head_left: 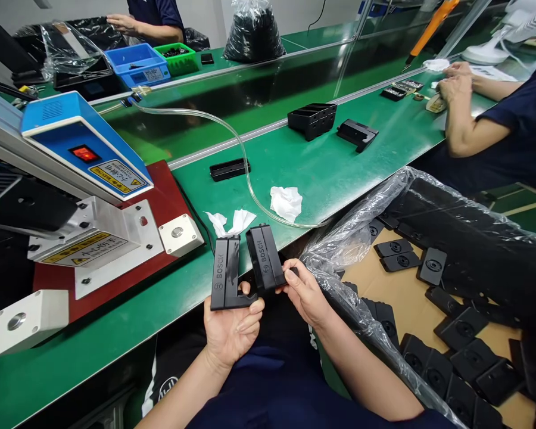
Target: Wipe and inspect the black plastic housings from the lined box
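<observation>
In my left hand (232, 325) is a black plastic housing marked BOSCH (226, 271), held upright by its lower end with the fingers curled round it. My right hand (306, 292) pinches a second black BOSCH housing (264, 256) at its lower right corner. The two housings are side by side above the table's front edge, tilted slightly apart at the top. Just beyond them on the green table (196, 202) are crumpled white tissues (232, 223) and another white tissue (286, 204).
A press machine with a blue control box (84, 143) stands at left, with white button boxes (181, 234). A clear hose (245, 161) crosses the table. Black housings (312, 121) lie farther back. At right is a plastic-lined carton (411, 286) of black parts. Co-workers' hands (455, 83) work beyond.
</observation>
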The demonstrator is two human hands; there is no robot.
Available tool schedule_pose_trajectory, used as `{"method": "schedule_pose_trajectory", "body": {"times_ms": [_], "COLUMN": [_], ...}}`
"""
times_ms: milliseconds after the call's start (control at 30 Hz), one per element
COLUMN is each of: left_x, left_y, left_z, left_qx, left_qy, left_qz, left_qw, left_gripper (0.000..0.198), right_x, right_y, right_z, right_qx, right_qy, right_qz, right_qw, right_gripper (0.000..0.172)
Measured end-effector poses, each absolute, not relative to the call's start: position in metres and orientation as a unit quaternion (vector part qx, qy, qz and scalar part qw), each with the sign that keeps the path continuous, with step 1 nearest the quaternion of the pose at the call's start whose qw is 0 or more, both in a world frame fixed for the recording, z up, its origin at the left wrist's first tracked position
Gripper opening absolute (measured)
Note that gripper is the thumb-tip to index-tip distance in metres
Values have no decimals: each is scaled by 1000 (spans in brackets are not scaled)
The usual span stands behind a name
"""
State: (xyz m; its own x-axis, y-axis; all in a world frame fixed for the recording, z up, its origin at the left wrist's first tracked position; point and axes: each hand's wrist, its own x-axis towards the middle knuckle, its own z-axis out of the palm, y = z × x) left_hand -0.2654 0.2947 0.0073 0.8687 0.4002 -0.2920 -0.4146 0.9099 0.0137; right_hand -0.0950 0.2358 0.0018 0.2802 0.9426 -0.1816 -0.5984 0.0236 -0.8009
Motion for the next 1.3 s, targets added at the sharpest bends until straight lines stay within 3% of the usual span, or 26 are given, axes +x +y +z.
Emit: {"method": "schedule_pose_trajectory", "body": {"times_ms": [333,1300], "left_x": [-266,-265], "left_y": [295,292], "left_z": [7,8], "left_qx": [-20,-21], "left_qy": [157,174], "left_qz": [208,209], "left_qw": [965,962], "left_gripper": [42,40], "right_x": [-97,-97], "right_y": [230,229], "right_z": [16,18], "right_qx": [-541,-564], "right_qy": [-287,-298], "right_qz": [476,458], "right_qw": [631,620], "right_gripper": [24,27]}}
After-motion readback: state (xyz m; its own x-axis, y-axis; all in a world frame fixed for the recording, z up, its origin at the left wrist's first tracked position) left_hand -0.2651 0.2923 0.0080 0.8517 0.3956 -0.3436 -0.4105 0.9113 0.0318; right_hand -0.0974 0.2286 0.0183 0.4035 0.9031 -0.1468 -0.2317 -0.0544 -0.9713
